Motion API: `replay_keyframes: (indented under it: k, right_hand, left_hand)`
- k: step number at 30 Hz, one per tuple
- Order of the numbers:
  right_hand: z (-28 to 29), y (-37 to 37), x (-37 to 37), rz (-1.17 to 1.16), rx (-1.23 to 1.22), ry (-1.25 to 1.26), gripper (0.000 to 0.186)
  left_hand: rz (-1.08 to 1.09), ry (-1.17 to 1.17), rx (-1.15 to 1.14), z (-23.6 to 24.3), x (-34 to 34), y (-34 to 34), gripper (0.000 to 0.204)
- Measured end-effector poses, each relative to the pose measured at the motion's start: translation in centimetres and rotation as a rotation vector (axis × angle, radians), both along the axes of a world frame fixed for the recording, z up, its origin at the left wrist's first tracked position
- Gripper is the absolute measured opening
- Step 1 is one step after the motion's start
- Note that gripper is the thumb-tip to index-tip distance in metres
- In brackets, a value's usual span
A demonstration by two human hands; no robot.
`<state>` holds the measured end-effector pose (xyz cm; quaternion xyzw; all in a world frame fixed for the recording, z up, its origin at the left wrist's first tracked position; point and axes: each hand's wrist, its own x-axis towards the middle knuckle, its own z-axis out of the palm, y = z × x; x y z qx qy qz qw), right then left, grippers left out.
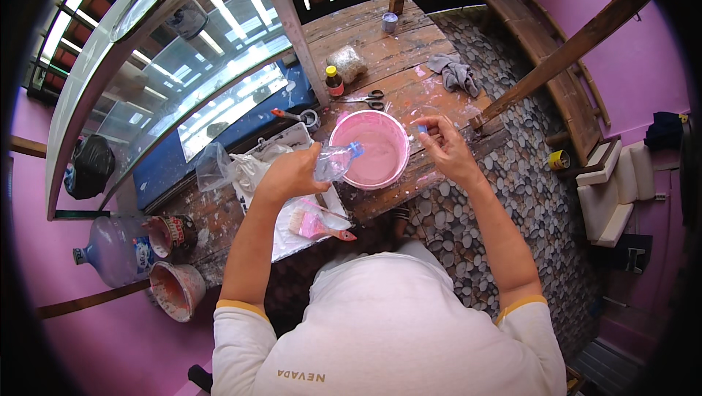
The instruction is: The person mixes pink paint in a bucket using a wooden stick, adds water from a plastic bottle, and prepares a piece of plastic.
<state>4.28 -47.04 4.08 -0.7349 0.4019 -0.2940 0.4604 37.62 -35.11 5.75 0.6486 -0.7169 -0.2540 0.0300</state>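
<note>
A clear plastic bottle (pixel 333 164) lies tipped in my left hand (pixel 291 174), its blue neck reaching over the near left rim of a pink bucket (pixel 406 149). Pale pink paint (pixel 371 151) fills part of that bucket. To its right, my right hand (pixel 446 149) is raised with fingers pinched around a small blue bottle cap (pixel 422 129). Below my left hand, a paintbrush (pixel 316 225) with pink-stained bristles rests on a white paint tray (pixel 289 241). Whether liquid leaves the bottle is too small to tell.
Behind the bucket lie scissors (pixel 369 98), a small brown bottle (pixel 334 83) with a yellow cap, and a grey rag (pixel 455 74). A glass cabinet (pixel 212 52) stands at the left. Nearby are a water jug (pixel 117 253) and a paint-smeared pot (pixel 178 290). A wooden post (pixel 570 48) rises at right.
</note>
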Motion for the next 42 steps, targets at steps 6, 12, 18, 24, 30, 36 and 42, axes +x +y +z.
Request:
replay_keyframes:
  k: [6, 12, 18, 24, 30, 36, 42]
  right_hand:
    - [0.2, 0.5, -0.1, -0.001, 0.030, 0.006, 0.026]
    - [0.8, 0.9, 0.6, 0.019, 0.006, -0.016, 0.027]
    - [2.6, 1.1, 2.5, 0.073, -0.035, -0.008, 0.028]
    - [2.6, 1.1, 3.2, 0.097, -0.094, 0.007, 0.028]
    - [1.6, 1.1, 2.8, 0.079, -0.041, -0.031, 0.027]
    - [2.1, 1.3, 2.9, 0.069, -0.023, -0.021, 0.027]
    - [3.2, 1.7, 3.8, 0.112, -0.020, 0.039, 0.031]
  left_hand:
    - [0.019, -0.002, 0.022, 0.4, -0.5, 0.0, 0.064]
    - [0.033, 0.029, -0.041, 0.8, -1.1, 0.3, 0.064]
    - [0.045, 0.051, -0.073, 0.9, -1.4, 0.3, 0.068]
    - [0.017, 0.054, -0.083, 0.0, -0.9, 0.7, 0.067]
    - [-0.003, 0.035, -0.045, 0.0, -0.7, 0.7, 0.066]
    - [0.015, 0.031, 0.024, 0.4, -0.8, 0.7, 0.070]
    - [0.029, 0.074, -0.080, 0.7, -1.3, 0.7, 0.071]
